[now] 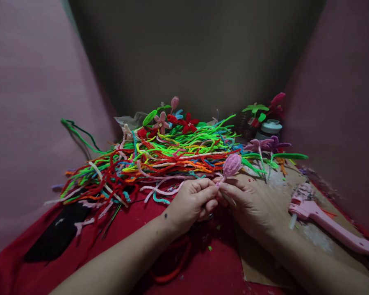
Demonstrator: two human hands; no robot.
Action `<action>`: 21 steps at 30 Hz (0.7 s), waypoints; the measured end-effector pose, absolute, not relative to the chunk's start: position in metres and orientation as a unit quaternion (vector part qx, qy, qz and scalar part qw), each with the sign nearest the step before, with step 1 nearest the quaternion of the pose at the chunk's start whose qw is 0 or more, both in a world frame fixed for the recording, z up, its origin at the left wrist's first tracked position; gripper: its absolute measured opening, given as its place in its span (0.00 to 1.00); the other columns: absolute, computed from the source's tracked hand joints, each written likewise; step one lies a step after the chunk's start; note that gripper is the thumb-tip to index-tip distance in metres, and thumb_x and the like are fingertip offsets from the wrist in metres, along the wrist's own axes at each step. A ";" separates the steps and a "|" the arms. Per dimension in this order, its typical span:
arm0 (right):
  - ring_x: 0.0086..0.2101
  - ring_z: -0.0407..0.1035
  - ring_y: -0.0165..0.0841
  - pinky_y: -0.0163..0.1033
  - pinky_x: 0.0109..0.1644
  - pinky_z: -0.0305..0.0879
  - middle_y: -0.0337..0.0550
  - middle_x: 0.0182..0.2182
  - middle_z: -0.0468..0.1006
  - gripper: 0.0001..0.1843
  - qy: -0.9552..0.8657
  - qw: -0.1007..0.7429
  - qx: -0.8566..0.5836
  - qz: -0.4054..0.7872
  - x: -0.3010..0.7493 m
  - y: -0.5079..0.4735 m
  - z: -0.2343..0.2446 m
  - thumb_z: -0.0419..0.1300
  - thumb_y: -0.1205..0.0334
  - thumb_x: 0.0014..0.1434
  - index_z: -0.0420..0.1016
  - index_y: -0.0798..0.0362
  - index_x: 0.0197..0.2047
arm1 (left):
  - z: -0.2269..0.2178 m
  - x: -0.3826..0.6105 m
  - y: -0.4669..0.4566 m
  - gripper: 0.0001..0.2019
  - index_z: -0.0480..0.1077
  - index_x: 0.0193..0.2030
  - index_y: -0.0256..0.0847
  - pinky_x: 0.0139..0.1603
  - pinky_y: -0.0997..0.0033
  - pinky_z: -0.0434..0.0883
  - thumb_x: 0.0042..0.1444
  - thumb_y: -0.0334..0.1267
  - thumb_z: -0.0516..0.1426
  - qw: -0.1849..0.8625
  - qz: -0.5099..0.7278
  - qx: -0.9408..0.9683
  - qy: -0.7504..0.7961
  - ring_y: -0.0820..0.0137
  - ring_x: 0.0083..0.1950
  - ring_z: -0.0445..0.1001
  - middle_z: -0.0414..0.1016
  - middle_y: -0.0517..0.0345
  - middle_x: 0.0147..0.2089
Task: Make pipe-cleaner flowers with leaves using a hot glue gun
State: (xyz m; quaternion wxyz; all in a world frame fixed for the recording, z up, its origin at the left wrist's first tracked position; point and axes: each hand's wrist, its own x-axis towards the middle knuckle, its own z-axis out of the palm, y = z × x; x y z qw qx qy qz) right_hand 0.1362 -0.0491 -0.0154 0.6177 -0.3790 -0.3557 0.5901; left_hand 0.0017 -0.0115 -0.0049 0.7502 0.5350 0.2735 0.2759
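My left hand point(192, 200) and my right hand point(244, 200) meet at the middle, both pinched on the thin stem of a pink pipe-cleaner bud point(231, 164) that points up and away from me. Right behind the hands lies a big heap of coloured pipe cleaners point(160, 159) in green, red, orange, white and pink. Finished pipe-cleaner flowers point(184, 122) in red and pink stand at the back of the heap.
A pink glue gun point(322, 219) lies on a brown cardboard sheet point(264, 262) at the right. Purple flowers point(266, 144), a white-lidded jar point(270, 128) and green leaves sit at the back right. A red cloth point(203, 266) covers the surface; pink walls close both sides.
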 end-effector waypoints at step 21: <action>0.24 0.66 0.31 0.36 0.29 0.63 0.38 0.21 0.75 0.04 -0.351 0.624 -0.439 0.542 0.134 -0.051 -0.006 0.66 0.61 0.43 0.77 0.52 0.23 | -0.023 0.000 -0.016 0.11 0.66 0.38 0.36 0.29 0.73 0.64 0.61 0.42 0.49 0.116 0.328 0.891 0.293 0.71 0.29 0.70 0.71 0.56 0.30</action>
